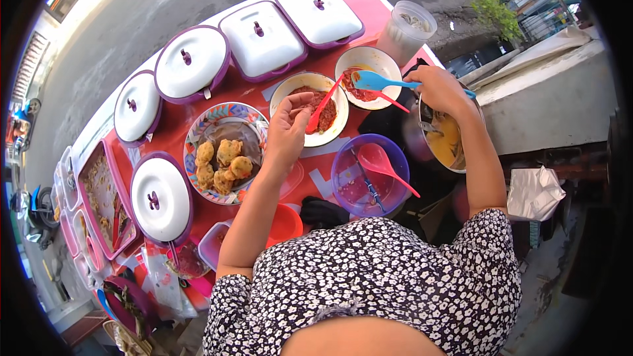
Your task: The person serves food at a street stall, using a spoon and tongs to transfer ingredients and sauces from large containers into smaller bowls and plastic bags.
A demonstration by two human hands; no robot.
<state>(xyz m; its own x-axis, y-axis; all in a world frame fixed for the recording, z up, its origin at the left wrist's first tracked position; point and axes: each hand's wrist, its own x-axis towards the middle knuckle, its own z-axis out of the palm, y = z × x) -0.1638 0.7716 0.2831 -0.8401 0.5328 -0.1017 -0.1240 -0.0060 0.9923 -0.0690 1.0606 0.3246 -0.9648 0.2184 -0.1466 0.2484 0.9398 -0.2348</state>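
Observation:
My right hand [440, 90] grips the handle of a blue plastic spoon [371, 80]. The spoon's head is over an enamel bowl [390, 62] with red chili paste and a red spoon [393, 102] in it. Below that hand stands a metal pot [482, 158] of yellow broth with a ladle [429, 128] inside. My left hand [287, 131] hovers at the near left of a second enamel bowl [282, 90] of chili paste [327, 119]. Its fingers are loosely curled and apart, close to a red spoon [324, 104] resting in that bowl.
Fritters [227, 153] lie on a patterned plate [195, 123] at left. White-lidded purple dishes [262, 34] line the table's far edge. A purple basin [341, 193] holds a pink ladle [373, 158]. A plastic container [403, 34] stands at the far right corner, near a low wall [544, 109].

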